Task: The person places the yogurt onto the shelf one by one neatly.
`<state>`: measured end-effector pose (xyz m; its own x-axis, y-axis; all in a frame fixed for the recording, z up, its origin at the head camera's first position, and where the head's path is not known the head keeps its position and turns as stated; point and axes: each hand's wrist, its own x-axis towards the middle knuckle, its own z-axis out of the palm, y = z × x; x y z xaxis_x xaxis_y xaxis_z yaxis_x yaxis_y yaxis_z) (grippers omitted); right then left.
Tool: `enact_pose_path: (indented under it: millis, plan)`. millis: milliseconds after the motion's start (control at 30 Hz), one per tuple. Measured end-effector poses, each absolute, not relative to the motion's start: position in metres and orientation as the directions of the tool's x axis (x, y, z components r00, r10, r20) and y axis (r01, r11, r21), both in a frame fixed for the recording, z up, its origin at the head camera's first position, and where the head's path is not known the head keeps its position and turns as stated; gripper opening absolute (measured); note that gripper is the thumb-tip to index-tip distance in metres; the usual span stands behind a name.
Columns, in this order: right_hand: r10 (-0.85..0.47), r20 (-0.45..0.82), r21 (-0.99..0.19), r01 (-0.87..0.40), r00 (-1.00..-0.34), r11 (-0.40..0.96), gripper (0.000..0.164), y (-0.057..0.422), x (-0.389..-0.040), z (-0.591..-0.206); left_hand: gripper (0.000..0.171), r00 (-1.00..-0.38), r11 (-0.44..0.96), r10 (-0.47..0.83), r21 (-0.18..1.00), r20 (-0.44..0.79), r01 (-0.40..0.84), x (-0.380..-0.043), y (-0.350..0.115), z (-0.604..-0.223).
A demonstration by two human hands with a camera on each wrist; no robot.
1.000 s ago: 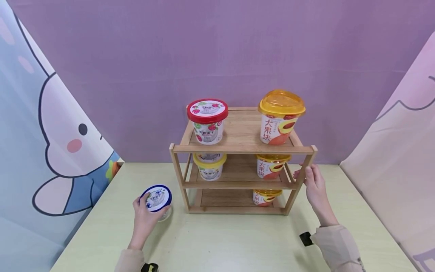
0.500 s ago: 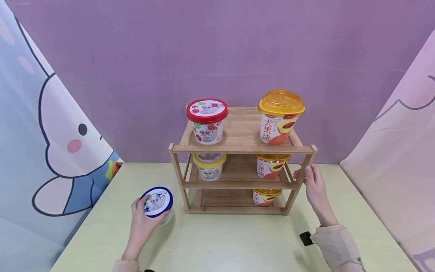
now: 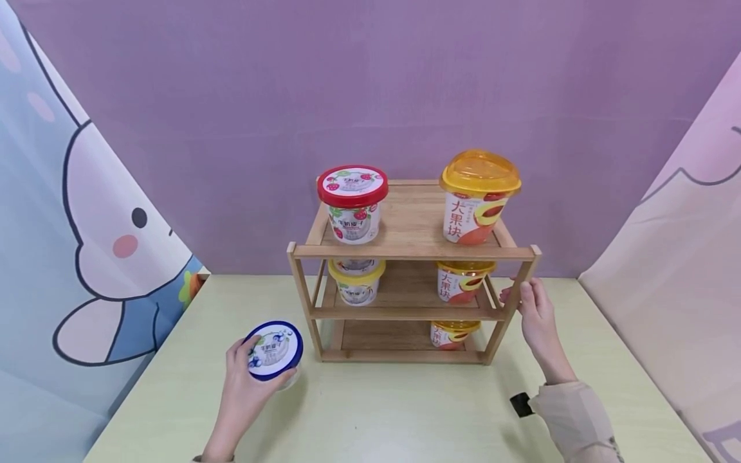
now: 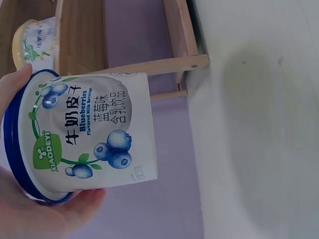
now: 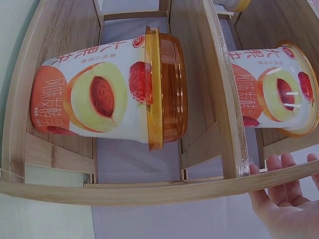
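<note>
My left hand (image 3: 246, 389) grips a paper cup of blueberry-flavoured milk drink (image 3: 274, 350) by its blue lid, thumb on one side and fingers on the other. In the left wrist view the cup (image 4: 99, 129) hangs above the table, its shadow apart from it. To its right stands a three-tier wooden rack (image 3: 411, 218). My right hand (image 3: 539, 321) holds the rack's right front post, thumb in front; in the right wrist view the fingers of this hand (image 5: 289, 204) reach behind the post.
A red-lidded cup (image 3: 354, 218) stands on the top tier's left, a yellow-lidded cup (image 3: 357, 292) below it. Peach yogurt cups stand on the right of the top (image 3: 471, 218), middle (image 3: 460, 286) and bottom tiers (image 3: 448, 337). A purple curtain (image 3: 260, 128) hangs behind.
My left hand has brought the blue-lidded cup a little to the right and higher, toward the head camera. My right hand stays at the rack's post.
</note>
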<state>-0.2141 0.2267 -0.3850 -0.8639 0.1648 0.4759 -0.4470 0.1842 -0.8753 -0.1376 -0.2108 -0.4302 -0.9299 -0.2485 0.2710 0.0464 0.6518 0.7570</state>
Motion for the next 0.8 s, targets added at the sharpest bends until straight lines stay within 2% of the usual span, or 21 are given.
enact_pose_path:
  millis: [800]
  plan:
    - [0.169, 0.475, -0.877, -0.448, -0.864, 0.177, 0.017, 0.226, -0.214, -0.385, 0.091, -0.952, 0.677, -0.137, 0.728, 0.274, 0.113, -0.122, -0.17, -0.422]
